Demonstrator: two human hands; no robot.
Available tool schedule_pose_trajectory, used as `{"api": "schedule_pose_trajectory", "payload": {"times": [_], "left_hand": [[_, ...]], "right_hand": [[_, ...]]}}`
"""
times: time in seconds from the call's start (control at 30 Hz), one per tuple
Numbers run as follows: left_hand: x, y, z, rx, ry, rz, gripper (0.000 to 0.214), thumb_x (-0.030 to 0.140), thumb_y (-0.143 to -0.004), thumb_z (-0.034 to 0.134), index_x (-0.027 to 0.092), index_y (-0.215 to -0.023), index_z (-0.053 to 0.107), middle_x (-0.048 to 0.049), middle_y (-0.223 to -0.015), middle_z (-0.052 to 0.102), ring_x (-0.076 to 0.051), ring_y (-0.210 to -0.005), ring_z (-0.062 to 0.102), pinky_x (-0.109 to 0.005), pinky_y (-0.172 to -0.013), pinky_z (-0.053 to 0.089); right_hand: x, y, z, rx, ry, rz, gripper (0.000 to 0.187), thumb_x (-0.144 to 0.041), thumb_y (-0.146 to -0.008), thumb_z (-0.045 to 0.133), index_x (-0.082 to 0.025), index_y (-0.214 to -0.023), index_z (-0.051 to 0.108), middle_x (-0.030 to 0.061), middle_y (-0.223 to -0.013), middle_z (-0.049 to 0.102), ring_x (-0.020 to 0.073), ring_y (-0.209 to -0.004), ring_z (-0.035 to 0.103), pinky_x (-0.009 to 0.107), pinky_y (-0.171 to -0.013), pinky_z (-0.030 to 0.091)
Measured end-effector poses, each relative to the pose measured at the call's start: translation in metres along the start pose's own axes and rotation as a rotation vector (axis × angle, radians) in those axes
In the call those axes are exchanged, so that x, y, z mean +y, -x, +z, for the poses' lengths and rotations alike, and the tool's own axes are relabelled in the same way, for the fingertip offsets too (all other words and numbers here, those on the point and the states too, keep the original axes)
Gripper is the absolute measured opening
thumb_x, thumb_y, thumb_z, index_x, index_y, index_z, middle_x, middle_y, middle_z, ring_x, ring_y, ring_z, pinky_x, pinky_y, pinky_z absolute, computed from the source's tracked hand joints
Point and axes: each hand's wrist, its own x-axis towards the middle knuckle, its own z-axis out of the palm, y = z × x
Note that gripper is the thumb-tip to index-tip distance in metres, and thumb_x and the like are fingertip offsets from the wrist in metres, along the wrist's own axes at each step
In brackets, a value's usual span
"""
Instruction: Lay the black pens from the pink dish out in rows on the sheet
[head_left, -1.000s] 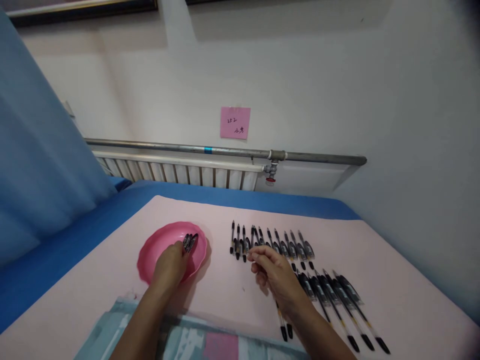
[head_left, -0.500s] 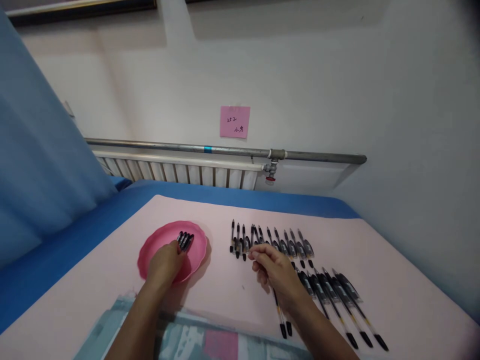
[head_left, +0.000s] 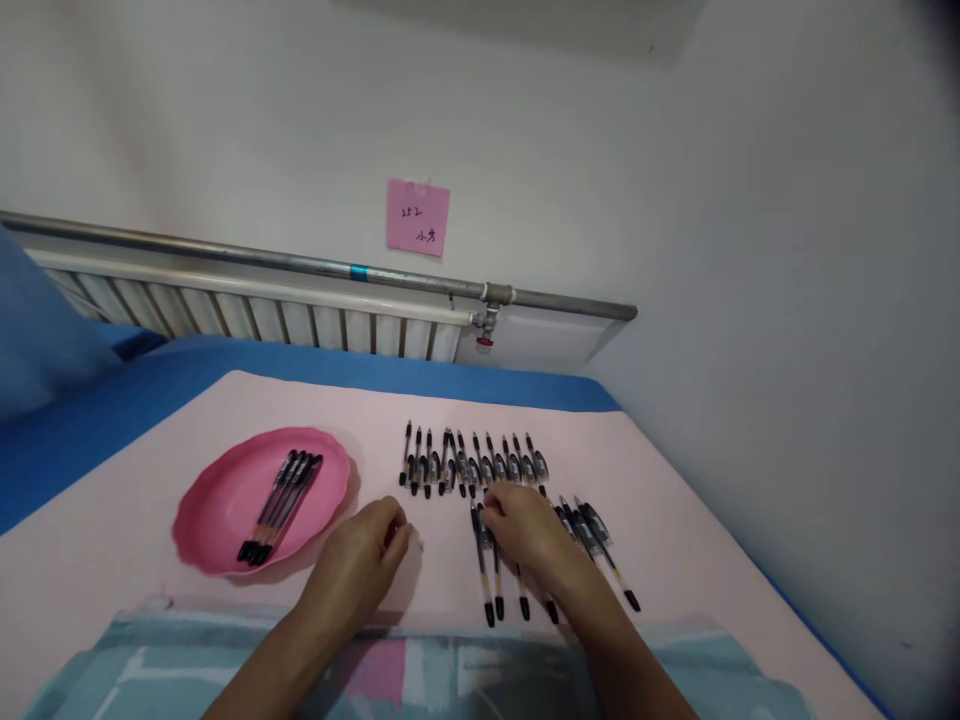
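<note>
My left hand (head_left: 364, 555) hovers over the pink sheet just right of the plate. Its fingers are curled, and nothing shows in them. Several capped black pens (head_left: 281, 505) lie bundled inside the pink plate (head_left: 201, 520). My right hand (head_left: 525, 525) is low over the front row of uncapped pens (head_left: 480, 565), its fingers bent and closed near the upper ends. A clear-bodied black cap sits by its fingertips; whatever they grip is hidden. Loose caps (head_left: 596, 522) lie beside the pens at the right of this row.
Behind lies another row of uncapped pens with caps (head_left: 487, 465). A patterned teal cloth (head_left: 435, 680) runs along the front edge. At the back are a radiator (head_left: 300, 325), a metal pipe (head_left: 285, 258) and a wall with a pink note (head_left: 418, 218).
My left hand has let go of the bundled pens in the plate and moved out to the right. My right hand has lowered onto the front row. The view has turned right.
</note>
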Motion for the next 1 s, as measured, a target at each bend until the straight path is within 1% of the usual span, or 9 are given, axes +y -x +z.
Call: {"api": "schedule_pose_trajectory", "payload": {"times": [0.1, 0.3, 0.5, 0.57, 0.67, 0.77, 0.83, 0.87, 1.0], "left_hand": [[0.003, 0.002, 0.004, -0.028, 0.009, 0.020, 0.016, 0.026, -0.084, 0.040, 0.022, -0.069, 0.043, 0.0020, -0.062, 0.052, -0.016, -0.059, 0.050, -0.024, -0.055, 0.028], [0.004, 0.004, 0.006, -0.049, 0.015, 0.039, 0.016, 0.026, -0.084, 0.039, 0.022, -0.069, 0.042, 0.0019, -0.062, 0.052, -0.015, -0.059, 0.048, -0.024, -0.056, 0.028], [0.008, 0.006, 0.018, -0.096, 0.081, 0.070, 0.015, 0.024, -0.083, 0.040, 0.022, -0.068, 0.043, 0.0024, -0.061, 0.049, -0.015, -0.058, 0.046, -0.025, -0.056, 0.026], [0.008, 0.006, 0.021, -0.106, 0.140, 0.050, 0.015, 0.024, -0.081, 0.043, 0.021, -0.067, 0.045, 0.0029, -0.060, 0.049, -0.015, -0.058, 0.045, -0.025, -0.056, 0.026], [0.005, 0.004, 0.024, -0.127, 0.281, -0.031, 0.014, 0.023, -0.077, 0.048, 0.021, -0.063, 0.047, 0.0041, -0.056, 0.047, -0.014, -0.056, 0.042, -0.026, -0.056, 0.024], [0.002, 0.002, 0.025, -0.150, 0.396, -0.106, 0.014, 0.026, -0.074, 0.051, 0.020, -0.061, 0.047, 0.0046, -0.054, 0.047, -0.013, -0.055, 0.042, -0.026, -0.055, 0.025], [0.001, 0.000, 0.027, -0.167, 0.476, -0.154, 0.015, 0.031, -0.074, 0.051, 0.020, -0.064, 0.049, 0.0040, -0.057, 0.049, -0.013, -0.056, 0.044, -0.025, -0.055, 0.029], [0.001, 0.000, 0.028, -0.180, 0.528, -0.184, 0.016, 0.034, -0.074, 0.051, 0.019, -0.067, 0.050, 0.0036, -0.059, 0.050, -0.013, -0.056, 0.046, -0.025, -0.054, 0.031], [0.005, -0.002, 0.031, -0.260, 0.748, -0.269, 0.028, 0.044, -0.068, 0.052, 0.018, -0.077, 0.051, 0.0022, -0.061, 0.055, -0.013, -0.054, 0.052, -0.023, -0.048, 0.036]], "right_hand": [[-0.005, 0.001, 0.006, -0.006, 0.035, -0.029, 0.014, -0.016, -0.075, 0.047, -0.017, -0.075, 0.061, 0.0064, -0.079, 0.065, 0.0161, -0.072, 0.055, 0.024, -0.057, 0.027], [-0.017, 0.004, 0.015, -0.057, 0.070, -0.072, 0.019, -0.015, -0.075, 0.047, -0.016, -0.089, 0.060, 0.0100, -0.093, 0.065, 0.0201, -0.084, 0.058, 0.026, -0.064, 0.031], [-0.030, 0.005, 0.025, -0.089, 0.062, -0.072, 0.026, -0.014, -0.074, 0.048, -0.014, -0.098, 0.058, 0.0140, -0.097, 0.065, 0.0238, -0.085, 0.060, 0.028, -0.065, 0.034], [-0.032, 0.003, 0.029, -0.099, 0.048, -0.071, 0.029, -0.014, -0.073, 0.048, -0.013, -0.100, 0.057, 0.0143, -0.095, 0.066, 0.0248, -0.084, 0.061, 0.029, -0.064, 0.034], [-0.032, 0.001, 0.033, -0.102, 0.016, -0.069, 0.033, -0.013, -0.070, 0.051, -0.013, -0.102, 0.058, 0.0145, -0.093, 0.067, 0.0257, -0.084, 0.061, 0.029, -0.064, 0.035], [-0.031, -0.002, 0.034, -0.088, -0.033, -0.073, 0.034, -0.014, -0.069, 0.052, -0.015, -0.102, 0.060, 0.0120, -0.092, 0.068, 0.0234, -0.084, 0.061, 0.028, -0.065, 0.036], [-0.030, -0.004, 0.033, -0.072, -0.119, -0.066, 0.034, -0.015, -0.068, 0.052, -0.017, -0.101, 0.061, 0.0076, -0.086, 0.068, 0.0194, -0.077, 0.060, 0.025, -0.063, 0.037], [-0.030, -0.005, 0.034, -0.061, -0.211, -0.051, 0.034, -0.015, -0.068, 0.052, -0.018, -0.100, 0.062, 0.0048, -0.080, 0.067, 0.0170, -0.071, 0.059, 0.024, -0.060, 0.037], [-0.034, -0.007, 0.037, -0.037, -0.744, 0.019, 0.028, -0.014, -0.062, 0.055, -0.019, -0.088, 0.064, -0.0040, -0.058, 0.054, 0.0112, -0.054, 0.050, 0.021, -0.050, 0.035]]}}
